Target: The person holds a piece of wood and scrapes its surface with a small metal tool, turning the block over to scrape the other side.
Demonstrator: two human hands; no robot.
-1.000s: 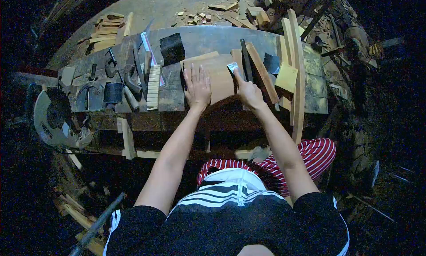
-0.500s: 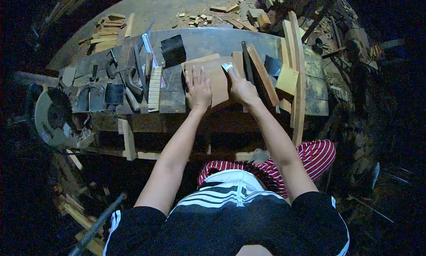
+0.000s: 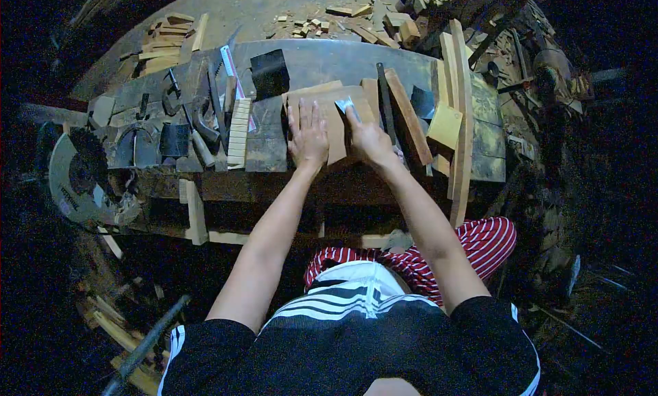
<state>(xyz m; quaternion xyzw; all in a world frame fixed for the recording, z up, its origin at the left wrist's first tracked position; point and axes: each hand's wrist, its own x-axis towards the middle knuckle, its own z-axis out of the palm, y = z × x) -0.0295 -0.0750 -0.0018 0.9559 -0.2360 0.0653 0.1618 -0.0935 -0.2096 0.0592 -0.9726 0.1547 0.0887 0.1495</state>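
My left hand [image 3: 308, 137] lies flat with fingers stretched on a thin brown board [image 3: 334, 130], wood or cardboard, on the workbench. My right hand [image 3: 371, 139] is wrapped round a scraper, whose shiny flat blade [image 3: 344, 104] points up and left over the board's right part. The handle is mostly hidden in my grip. Just right of that hand lie a long dark metal strip [image 3: 384, 98] and a narrow wooden bar [image 3: 408, 115]. A row of small pale blocks [image 3: 239, 132] stands left of my left hand.
On the workbench [image 3: 329, 53] are a black sheet [image 3: 269, 72], a handsaw [image 3: 230, 70], several hand tools at left, and a yellow block [image 3: 445, 125] at right. A circular-blade power saw [image 3: 65, 173] sits at the left end. Wood scraps [image 3: 312, 28] lie beyond the bench.
My right hand has shifted slightly left with the scraper, its blade now a little further over the board. My left hand stays pressed in nearly the same place.
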